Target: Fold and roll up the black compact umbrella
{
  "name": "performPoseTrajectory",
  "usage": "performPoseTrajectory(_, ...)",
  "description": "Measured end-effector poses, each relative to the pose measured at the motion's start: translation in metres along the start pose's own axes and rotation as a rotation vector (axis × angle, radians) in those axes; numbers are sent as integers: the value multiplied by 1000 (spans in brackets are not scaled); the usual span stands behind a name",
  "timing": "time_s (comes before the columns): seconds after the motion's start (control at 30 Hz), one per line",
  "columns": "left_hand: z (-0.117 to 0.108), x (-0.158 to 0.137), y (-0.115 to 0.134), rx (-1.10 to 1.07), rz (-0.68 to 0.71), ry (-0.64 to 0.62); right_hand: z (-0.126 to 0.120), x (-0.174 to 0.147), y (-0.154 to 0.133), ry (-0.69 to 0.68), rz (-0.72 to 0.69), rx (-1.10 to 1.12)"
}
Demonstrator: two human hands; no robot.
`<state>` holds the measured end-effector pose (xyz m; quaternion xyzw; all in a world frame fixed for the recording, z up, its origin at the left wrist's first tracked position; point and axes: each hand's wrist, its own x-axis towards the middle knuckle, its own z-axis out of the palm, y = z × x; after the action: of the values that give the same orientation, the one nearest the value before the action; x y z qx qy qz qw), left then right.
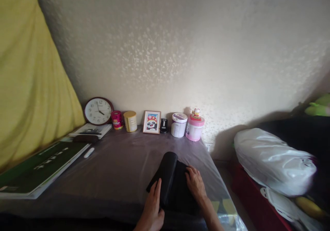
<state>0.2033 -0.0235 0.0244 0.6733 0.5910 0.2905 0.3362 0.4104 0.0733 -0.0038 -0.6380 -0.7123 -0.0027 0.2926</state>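
Note:
A black sheet-like item [168,176], folded or rolled over on its left side, lies near the front right of the table. I cannot tell its exact kind. My left hand [154,205] grips the near end of the raised left part, its fingers along the outer face and its thumb to the right. My right hand [196,183] rests on the flatter right part, fingers stretched and slightly bent at its far right edge. The surface beneath my hands is hidden.
Along the wall stand a clock [98,111], a pink tin [117,120], a yellow-lidded can [130,122], a framed panda picture [152,122] and two tubs [178,125]. A green book [38,169] lies left. Right of the table sits a white bag [273,162].

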Motion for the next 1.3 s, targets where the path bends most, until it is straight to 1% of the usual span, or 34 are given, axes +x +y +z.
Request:
performPoseTrajectory(0.07,1,0,-5,-64,21,9,-4,0,12,32,104,27)
performPoseTrajectory(0.17,-1,1,-8,-127,30,4,-10,4,22,37,204,118)
performPoseTrajectory(0.27,-6,2,-8,-155,17,-25,-12,10,21,-9,293,188)
performPoseTrajectory(0.37,-8,3,-9,-125,12,-40,-10,14,16,-54,353,251)
performPoseTrajectory(0.5,-4,2,-8,-34,21,10,-6,17,8,-12,353,316)
performPoseTrajectory(0.6,1,1,-3,85,3,15,-5,17,7,8,359,337)
performPoseTrajectory(0.73,2,-1,4,187,-15,5,-10,15,11,-1,354,340)
performPoseTrajectory(0.83,4,-2,4,224,-23,-1,-16,15,9,18,376,404)
performPoseTrajectory(0.97,8,-1,2,286,-24,34,-23,23,-9,54,377,572)
performPoseTrajectory(1.07,11,0,2,297,-34,22,-25,35,-29,82,352,668)
performPoseTrajectory(1.2,16,3,-4,300,-19,23,-19,49,-53,108,338,708)
performPoseTrajectory(1.3,23,6,-14,310,-18,46,-10,56,-67,102,305,668)
